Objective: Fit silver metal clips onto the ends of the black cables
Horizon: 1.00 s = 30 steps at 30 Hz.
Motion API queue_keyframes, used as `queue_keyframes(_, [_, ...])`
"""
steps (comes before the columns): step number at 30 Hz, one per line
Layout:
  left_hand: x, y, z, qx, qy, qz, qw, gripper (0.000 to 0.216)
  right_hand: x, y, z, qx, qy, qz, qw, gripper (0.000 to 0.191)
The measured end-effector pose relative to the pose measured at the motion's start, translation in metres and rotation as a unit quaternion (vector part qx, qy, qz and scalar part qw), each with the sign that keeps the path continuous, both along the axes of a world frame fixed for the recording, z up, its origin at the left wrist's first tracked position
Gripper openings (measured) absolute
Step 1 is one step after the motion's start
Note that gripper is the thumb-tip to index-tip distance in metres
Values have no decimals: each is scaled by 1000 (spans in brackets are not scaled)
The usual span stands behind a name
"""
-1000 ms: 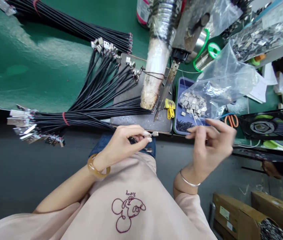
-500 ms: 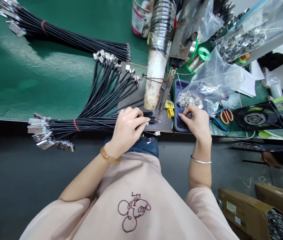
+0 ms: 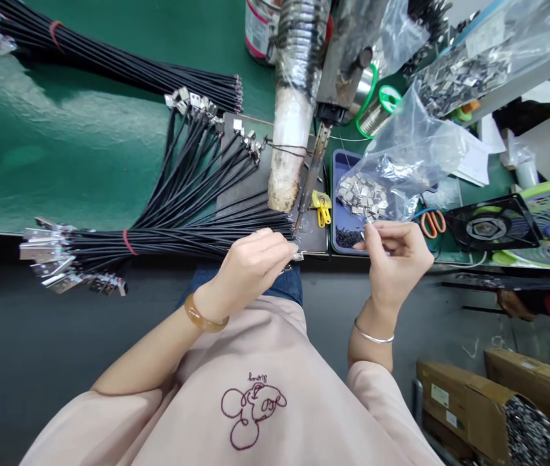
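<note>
My left hand [image 3: 250, 265] is closed around the end of a black cable at the near edge of the dark work plate [image 3: 311, 236], a small metal connector showing at its fingertips. The cable belongs to a bundle of black cables [image 3: 178, 233] tied with a red band. My right hand [image 3: 394, 255] is pinched shut on a small metal shell just in front of the blue tray [image 3: 338, 194]. A heap of metal shells [image 3: 365, 194] lies in that tray under a clear plastic bag [image 3: 415, 149].
A soldering fixture with a white wrapped column [image 3: 289, 149] stands over the plate. A second cable bundle [image 3: 110, 61] lies on the green mat. Solder spool [image 3: 376, 107], orange scissors [image 3: 433, 223], a small black fan [image 3: 491, 226] and cardboard boxes [image 3: 469, 401] are at right.
My right hand reached into the blue tray, then drew back toward me pinching a small metal piece. My left hand stayed on the cable end near the plate's edge.
</note>
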<state>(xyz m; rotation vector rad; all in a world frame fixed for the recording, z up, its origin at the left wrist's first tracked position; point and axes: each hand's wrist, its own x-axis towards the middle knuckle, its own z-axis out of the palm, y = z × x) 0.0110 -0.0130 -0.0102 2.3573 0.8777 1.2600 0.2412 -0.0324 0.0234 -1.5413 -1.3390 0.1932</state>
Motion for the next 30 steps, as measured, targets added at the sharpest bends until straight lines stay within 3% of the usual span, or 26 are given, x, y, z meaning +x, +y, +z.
queue_keyframes(2, [-1, 2, 1, -53, -5, -19, 998, 19, -14, -8, 1, 6, 45, 37, 998, 19])
queue_keyframes(4, [-5, 6, 3, -161, -26, -59, 985, 18, -27, -13, -4, 1, 86, 96, 992, 16])
queue_keyframes(7, [-10, 11, 8, -356, -77, -108, 925, 19, -40, -15, -17, 23, 58, 148, 987, 12])
queue_keyframes(9, [-11, 12, 9, -413, -125, -98, 897, 11, -45, -14, -26, 58, 5, 150, 987, 12])
queue_keyframes(11, [-9, 11, 8, -420, -156, -71, 891, 7, -48, -13, -32, 66, -12, 148, 987, 12])
queue_keyframes(19, [-4, 8, 7, -383, -131, -49, 913, 16, -54, -12, -38, -78, 104, 214, 968, 8])
queue_keyframes(30, [-1, 5, 11, -358, -102, -39, 927, 18, -58, -12, -38, -58, 90, 208, 972, 9])
